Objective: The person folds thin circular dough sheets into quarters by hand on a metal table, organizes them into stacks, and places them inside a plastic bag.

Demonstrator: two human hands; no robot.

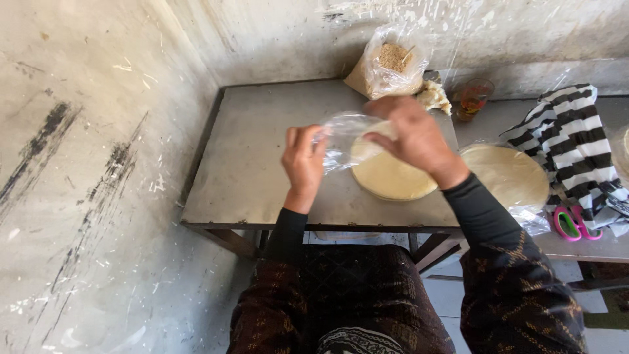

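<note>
Both hands — left hand [303, 159], right hand [413, 134] — pinch a clear plastic bag [342, 139], fingers clamped; round flatbreads [393, 177] lie just under them on the desk [262, 144].

The right hand [413, 137] covered the near part of the clear plastic bag [341, 137] and the flatbread stack's [393, 177] top edge; the striped cloth [576, 151] ran off the frame's right side.

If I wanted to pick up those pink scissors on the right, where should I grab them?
Probably by the pink handle loops of the scissors, coming from above on the near side. They lie flat on the side table, and the striped cloth covers the far end.
</note>
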